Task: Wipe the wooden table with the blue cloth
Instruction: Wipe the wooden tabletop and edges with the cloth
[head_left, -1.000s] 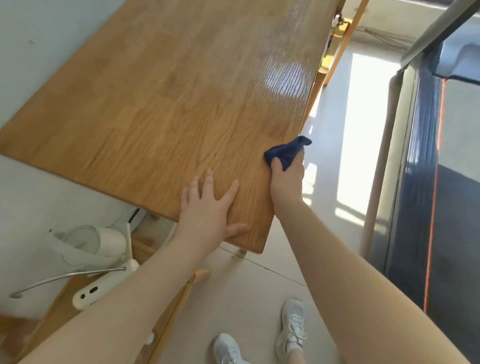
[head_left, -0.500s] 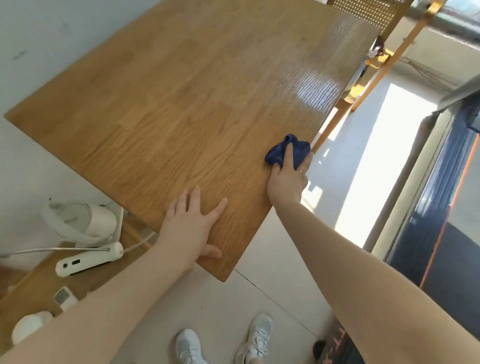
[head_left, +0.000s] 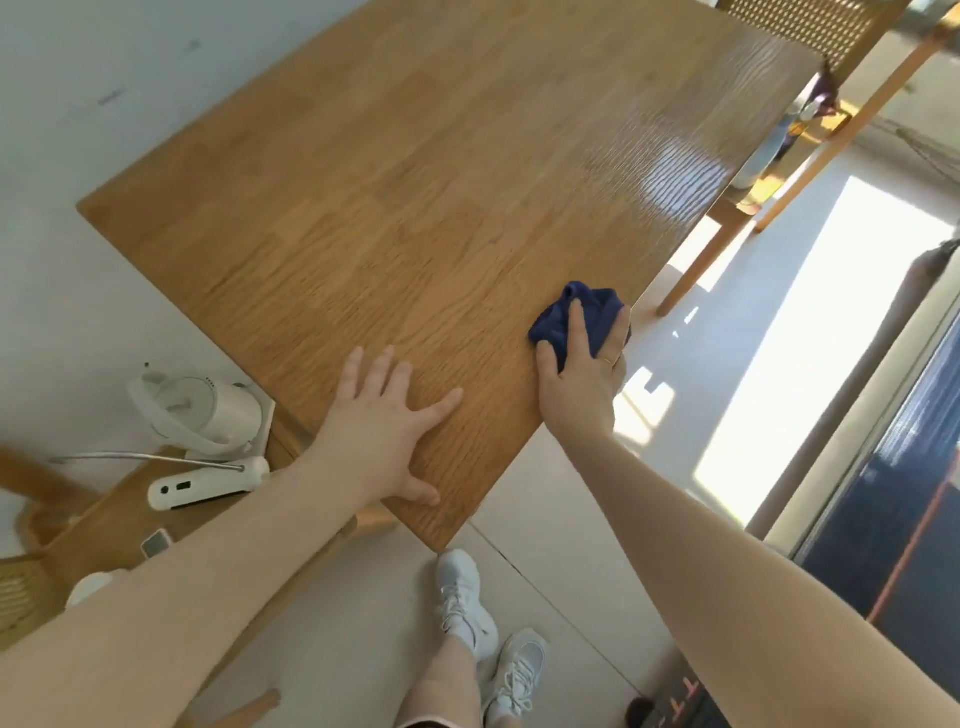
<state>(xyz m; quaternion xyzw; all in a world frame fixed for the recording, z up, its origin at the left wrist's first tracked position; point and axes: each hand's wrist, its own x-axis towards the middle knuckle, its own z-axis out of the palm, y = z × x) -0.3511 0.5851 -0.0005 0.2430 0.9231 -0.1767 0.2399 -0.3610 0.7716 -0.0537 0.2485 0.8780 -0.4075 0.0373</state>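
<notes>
**Cloth bunched up at the right edge, other hand parked flat**

The blue cloth (head_left: 574, 317) is wadded into a ball instead of being spread out, probably so pressure can be put on one spot. It is pinned to the wooden counter (head_left: 415, 208) just beside the right-hand edge, near the corner closest to the body. The right hand (head_left: 582, 374) is laid over it, grip closed on the cloth, arm stretched out nearly straight. The left hand (head_left: 384, 421) is kept empty, grip wide, fingers splayed flat on the wood, likely for bracing while leaning in. Most of the counter looks still to be covered.
</notes>
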